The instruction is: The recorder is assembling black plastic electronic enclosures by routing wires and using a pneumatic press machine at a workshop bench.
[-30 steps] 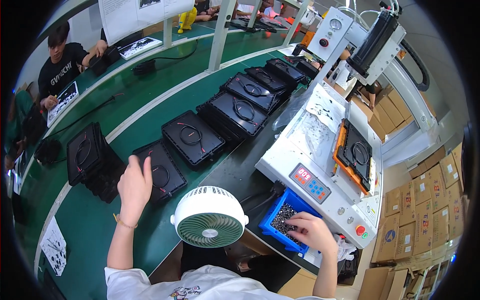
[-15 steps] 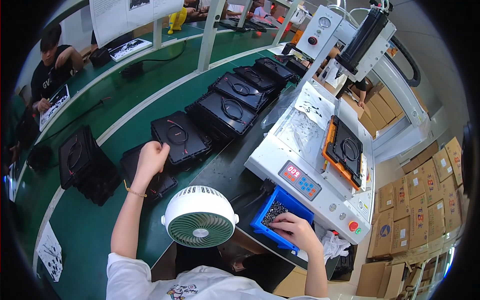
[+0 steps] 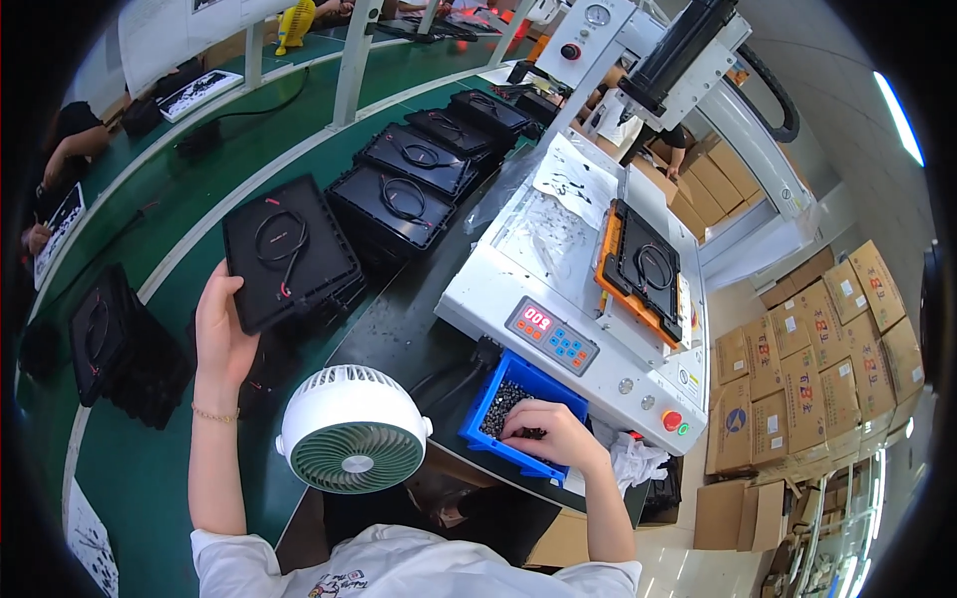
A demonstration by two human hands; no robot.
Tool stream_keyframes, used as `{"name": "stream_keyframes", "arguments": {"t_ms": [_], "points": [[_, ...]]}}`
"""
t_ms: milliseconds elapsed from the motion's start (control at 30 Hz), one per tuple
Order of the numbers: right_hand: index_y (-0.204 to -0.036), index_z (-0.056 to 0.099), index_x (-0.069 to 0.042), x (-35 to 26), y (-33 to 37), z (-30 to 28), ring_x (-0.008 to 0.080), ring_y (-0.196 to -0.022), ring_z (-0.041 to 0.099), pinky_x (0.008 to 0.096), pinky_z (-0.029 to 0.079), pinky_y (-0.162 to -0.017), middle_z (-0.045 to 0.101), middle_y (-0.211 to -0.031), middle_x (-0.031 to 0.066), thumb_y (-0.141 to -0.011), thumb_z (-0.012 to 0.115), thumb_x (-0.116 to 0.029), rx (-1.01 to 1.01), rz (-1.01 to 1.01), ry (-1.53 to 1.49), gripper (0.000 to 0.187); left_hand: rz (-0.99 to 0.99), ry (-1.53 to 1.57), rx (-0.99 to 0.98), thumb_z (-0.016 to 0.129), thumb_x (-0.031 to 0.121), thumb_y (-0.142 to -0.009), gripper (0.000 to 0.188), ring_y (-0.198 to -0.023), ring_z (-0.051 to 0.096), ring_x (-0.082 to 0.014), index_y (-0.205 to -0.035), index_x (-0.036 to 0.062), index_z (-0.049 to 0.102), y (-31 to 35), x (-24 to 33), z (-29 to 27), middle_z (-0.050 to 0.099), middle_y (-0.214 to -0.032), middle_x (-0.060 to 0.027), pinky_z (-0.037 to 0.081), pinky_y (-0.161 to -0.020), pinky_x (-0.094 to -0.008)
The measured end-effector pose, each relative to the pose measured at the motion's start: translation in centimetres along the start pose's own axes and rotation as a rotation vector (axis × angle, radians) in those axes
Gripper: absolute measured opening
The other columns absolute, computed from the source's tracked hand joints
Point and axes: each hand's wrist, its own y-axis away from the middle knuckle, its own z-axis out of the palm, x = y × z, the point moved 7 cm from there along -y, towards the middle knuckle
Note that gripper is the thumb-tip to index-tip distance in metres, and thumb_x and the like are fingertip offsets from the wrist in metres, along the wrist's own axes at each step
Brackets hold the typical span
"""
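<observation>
My left hand point(image 3: 221, 324) grips the lower left edge of a flat black plastic panel point(image 3: 321, 261). The panel is lifted and tilted, with a coiled black cable with red ends on its face. On the right, my right hand point(image 3: 553, 431) reaches into a blue bin point(image 3: 473, 427) of small dark parts point(image 3: 498, 407). Its fingers are curled together among the parts, and whatever is between the tips is hidden. Another black panel point(image 3: 635, 239) with a coiled cable lies in an orange fixture point(image 3: 605, 284) on the white press machine point(image 3: 478, 289).
A white fan point(image 3: 354, 439) stands between my forearms. Stacked black panels point(image 3: 394, 204) line the green bench, with another stack point(image 3: 130, 349) at the left. The press cylinder point(image 3: 678, 60) overhangs the machine. Cardboard boxes point(image 3: 797, 369) are piled at right. Other people's arms show across the bench.
My left hand has taken hold of a black panel and raised it off the bench. My right hand stays at the blue bin, its fingers now deeper among the parts. The view has shifted.
</observation>
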Motion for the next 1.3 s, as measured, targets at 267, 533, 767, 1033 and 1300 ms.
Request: {"name": "stream_keyframes", "arguments": {"t_ms": [267, 533, 767, 1033, 1300], "points": [[-0.090, 0.068, 0.002, -3.8, -0.4, -4.7, 0.0185, -0.081, 0.068, 0.0272, 0.055, -0.073, 0.070, -0.089, 0.0109, -0.075, 0.071, 0.008, 0.477, -0.120, -0.263, 0.016, -0.048, 0.001, -0.008, 0.052, 0.017, -0.097, 0.035, -0.105, 0.062, -0.0213, -0.127, 0.0003, 0.048, 3.1, -0.3, 6.3, 0.060, -0.119, -0.0128, 0.054, -0.089, -0.0354], [-0.091, 0.068, 0.006, -10.4, -3.3, -4.2, 0.0240, -0.080, 0.068, 0.0284, 0.055, -0.068, 0.068, -0.091, 0.0164, -0.073, 0.068, 0.015, 0.445, -0.399, -0.394, 0.020, -0.011, -0.034, -0.053, 0.054, 0.002, -0.091, 0.043, -0.106, 0.061, -0.0233, -0.131, 0.0007, 0.040, 6.0, 0.7, 8.9, 0.057, -0.121, -0.0152, 0.053, -0.089, -0.0373], [-0.089, 0.069, 0.000, -16.8, -6.2, -2.2, 0.0222, -0.070, 0.065, 0.0273, 0.054, -0.062, 0.066, -0.084, 0.0106, -0.066, 0.077, 0.007, 0.399, -0.520, -0.005, 0.025, 0.137, -0.190, -0.104, 0.059, -0.005, -0.089, 0.057, -0.116, 0.052, -0.0173, -0.138, -0.0001, 0.030, 7.8, 0.3, 9.8, 0.050, -0.129, -0.0117, 0.043, -0.098, -0.0311], [-0.085, 0.069, -0.006, -17.1, -7.3, -0.8, 0.0167, -0.064, 0.057, 0.0267, 0.039, -0.056, 0.062, -0.079, 0.0028, -0.064, 0.082, -0.007, 0.410, -0.518, 0.205, 0.026, 0.178, -0.229, -0.122, 0.058, -0.003, -0.090, 0.054, -0.113, 0.053, -0.0154, -0.136, 0.0000, 0.031, 8.1, 0.3, 10.1, 0.051, -0.125, -0.0107, 0.044, -0.096, -0.0300], [-0.082, 0.068, -0.009, -17.6, -7.4, -0.5, 0.0133, -0.063, 0.055, 0.0264, 0.035, -0.057, 0.061, -0.078, -0.0013, -0.062, 0.084, -0.018, 0.388, -0.527, 0.303, 0.027, 0.220, -0.232, -0.139, 0.058, -0.003, -0.090, 0.051, -0.112, 0.053, -0.0144, -0.133, -0.0002, 0.032, 8.4, 0.3, 10.4, 0.051, -0.124, -0.0103, 0.045, -0.094, -0.0289]]}}
